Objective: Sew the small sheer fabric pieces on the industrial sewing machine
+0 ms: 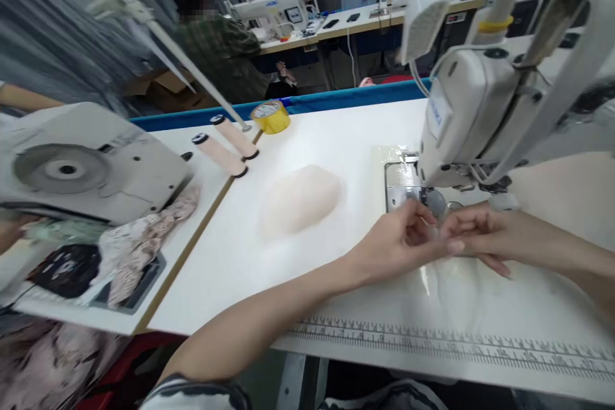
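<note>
Two thread cones and, near them, a roll of yellow tape are being borne by the white tabletop. Farther right, a beige piece is being supported there, apart from both hands. The left hand is being held with fingers curled, its thumb meeting the right hand, likewise curled, just before the white sewing machine; whether anything is being pinched cannot be told.
</note>
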{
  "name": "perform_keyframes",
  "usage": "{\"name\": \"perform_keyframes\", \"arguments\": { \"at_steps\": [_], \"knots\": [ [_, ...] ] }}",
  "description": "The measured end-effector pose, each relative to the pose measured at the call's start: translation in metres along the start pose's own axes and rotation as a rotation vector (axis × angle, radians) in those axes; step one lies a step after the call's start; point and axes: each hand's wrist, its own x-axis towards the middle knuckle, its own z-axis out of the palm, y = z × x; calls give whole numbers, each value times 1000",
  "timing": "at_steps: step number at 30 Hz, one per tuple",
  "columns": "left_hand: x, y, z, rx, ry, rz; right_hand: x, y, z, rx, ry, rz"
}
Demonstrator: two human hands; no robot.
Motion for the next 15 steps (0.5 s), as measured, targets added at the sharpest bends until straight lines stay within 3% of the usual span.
{"name": "perform_keyframes", "arguments": {
  "at_steps": [1, 3, 10, 15],
  "knots": [
    [-1, -1, 2, 31, 20, 28, 1, 0, -1, 51, -77, 49],
    [-2, -4, 5, 58, 61, 48, 1, -3, -1, 141, -64, 43],
    [-4, -15, 4, 305, 203, 58, -5, -11, 15, 96, 240, -151],
    [-7, -19, 3, 473, 274, 202, -7, -5, 27, -169, 445, -474]
  ]
}}
